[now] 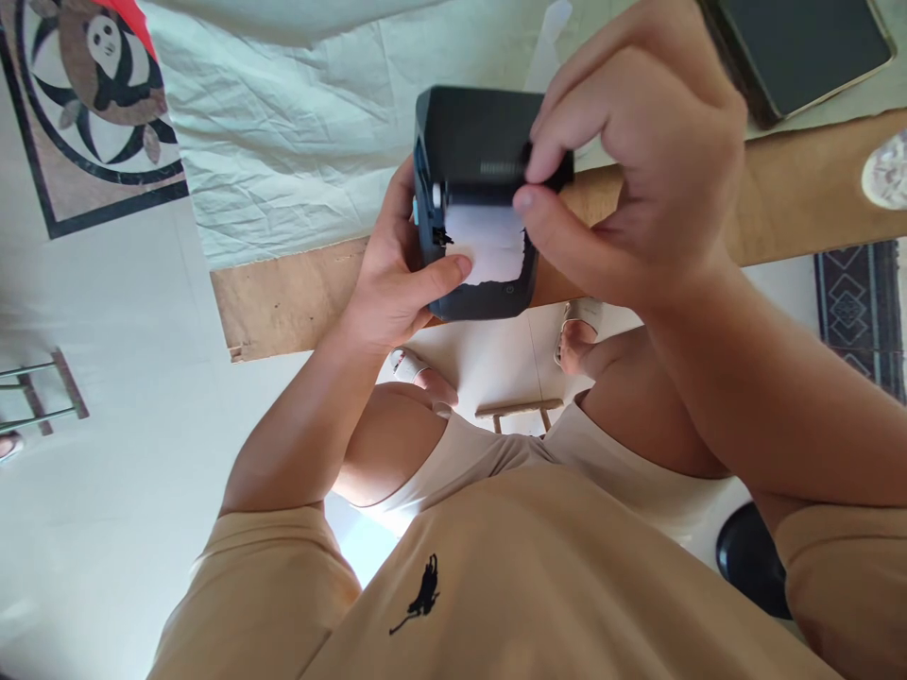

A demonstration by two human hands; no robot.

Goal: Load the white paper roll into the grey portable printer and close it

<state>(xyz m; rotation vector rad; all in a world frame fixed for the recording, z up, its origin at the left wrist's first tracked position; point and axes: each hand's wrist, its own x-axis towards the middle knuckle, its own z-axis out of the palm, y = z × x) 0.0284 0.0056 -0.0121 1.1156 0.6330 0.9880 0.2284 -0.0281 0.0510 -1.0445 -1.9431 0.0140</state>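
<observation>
A small black label printer [471, 142] is held above the edge of a wooden table. My left hand [401, 274] grips its left side from below, thumb pressed on the white paper [488, 244] that comes out of its slot. My right hand [630, 161] is closed over the printer's right side, fingertips pinching the black lid edge just above the paper, thumb at the paper's upper right corner. The paper's lower edge is torn and uneven.
A wrinkled pale cloth [283, 123] covers the wooden table [283, 297]. A dark tablet [800, 47] lies at the top right. Below are my lap, sandalled feet and a stool rail [521, 409] on a white floor. A patterned rug [857, 302] lies at right.
</observation>
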